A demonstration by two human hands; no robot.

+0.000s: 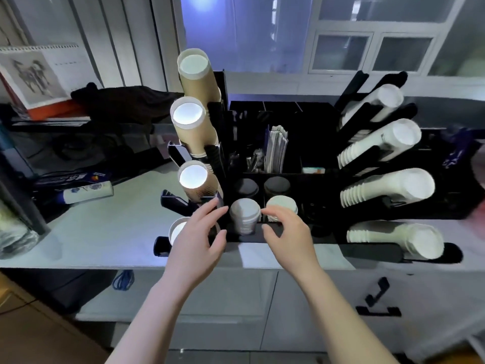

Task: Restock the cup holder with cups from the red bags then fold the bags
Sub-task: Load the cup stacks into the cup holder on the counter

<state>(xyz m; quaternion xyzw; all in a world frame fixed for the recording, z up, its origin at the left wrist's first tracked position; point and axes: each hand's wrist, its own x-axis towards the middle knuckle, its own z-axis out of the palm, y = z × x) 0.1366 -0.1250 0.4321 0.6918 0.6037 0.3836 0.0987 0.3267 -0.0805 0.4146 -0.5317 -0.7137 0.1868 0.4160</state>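
Note:
A black cup holder (283,237) stands on the white counter. Brown cup stacks (195,80) lean out of its left side and white cup stacks (385,185) out of its right side. In its front middle slot stands a short stack of white cups (244,215), with another white stack (282,204) in the slot beside it. My left hand (196,243) hovers just left of the short stack, fingers spread and holding nothing. On the stack's right, my right hand (288,232) has loosely curved fingers over the front rim, holding nothing. No red bag is plainly in view.
Black lids (246,186) sit in the holder's rear slots, with napkins and sachets (275,151) behind them. A dark cloth (123,101) and a calendar (34,77) lie at the back left. A wrapped roll (86,191) rests on the counter's left. White cabinet fronts (288,311) run below.

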